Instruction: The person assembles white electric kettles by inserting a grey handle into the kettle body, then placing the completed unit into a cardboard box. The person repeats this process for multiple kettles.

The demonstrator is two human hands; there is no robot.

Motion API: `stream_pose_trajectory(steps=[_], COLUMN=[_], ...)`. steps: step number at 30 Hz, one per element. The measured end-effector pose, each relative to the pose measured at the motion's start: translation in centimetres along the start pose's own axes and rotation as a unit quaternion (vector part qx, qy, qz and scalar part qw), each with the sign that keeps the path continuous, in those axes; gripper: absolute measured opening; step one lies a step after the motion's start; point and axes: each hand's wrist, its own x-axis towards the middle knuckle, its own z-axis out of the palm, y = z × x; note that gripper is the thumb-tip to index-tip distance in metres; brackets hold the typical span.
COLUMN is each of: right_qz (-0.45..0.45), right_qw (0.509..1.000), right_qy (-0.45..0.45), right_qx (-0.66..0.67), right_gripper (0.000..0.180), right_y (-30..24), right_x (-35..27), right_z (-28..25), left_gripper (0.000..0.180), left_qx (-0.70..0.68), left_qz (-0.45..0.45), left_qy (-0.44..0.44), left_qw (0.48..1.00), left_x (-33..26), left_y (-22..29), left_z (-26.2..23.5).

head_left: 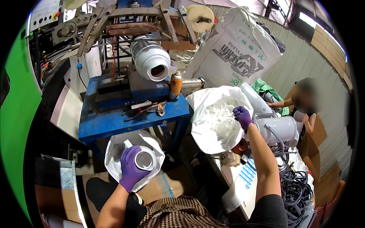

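1. Checked cloth (pixel 178 211) lies nearest of all.
2. Left hand (pixel 131 166) clasps a whitish container (pixel 145 159), fingers close together along its side, before the blue table's (pixel 104 130) front edge, above a white bag (pixel 114 155).
3. Right hand (pixel 243 117) is at the clear rings (pixel 223 127), off the table's front-right corner; fingers curled, whether pinching one I can't tell.
4. Partway along, I'd judge: container shaped but open-mouthed, many rings left.

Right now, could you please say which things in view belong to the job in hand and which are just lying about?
Seemingly part of the job:
pale grey container, in left hand
white bag beneath it
clear rings in open sack, by right hand

Apparently just lying about:
orange spray can on blue table
hand tools near it
dark tangled strips, lower right
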Motion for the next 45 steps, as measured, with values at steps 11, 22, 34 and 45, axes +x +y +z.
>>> stream_pose_trajectory(steps=[11, 22, 34, 45], right_qz=[0.073, -0.451, -0.381, -0.335], right_qw=[0.902, 0.888, 0.882, 0.872], right_qy=[-0.326, -0.085, -0.264, -0.240], right_qx=[0.274, -0.043, -0.087, -0.266], right_gripper=[0.039, 0.020, 0.028, 0.016], right_y=[-10.2, -12.0, -10.9, -9.4], right_x=[-30.5, -32.4, -32.7, -34.1], right_z=[20.9, 22.9, 27.5, 30.5], left_gripper=[0.067, 0.072, 0.067, 0.055], left_qx=[0.000, -0.018, -0.019, 0.026], left_qz=[0.039, 0.058, 0.059, 0.083], left_qy=[0.012, 0.001, -0.026, -0.036], left_qw=[0.999, 0.998, 0.998, 0.996], left_x=[-0.2, -2.0, -1.8, -2.7], left_y=[1.3, 0.8, 1.3, 1.5], left_z=[-1.3, -2.0, -1.5, -1.2])
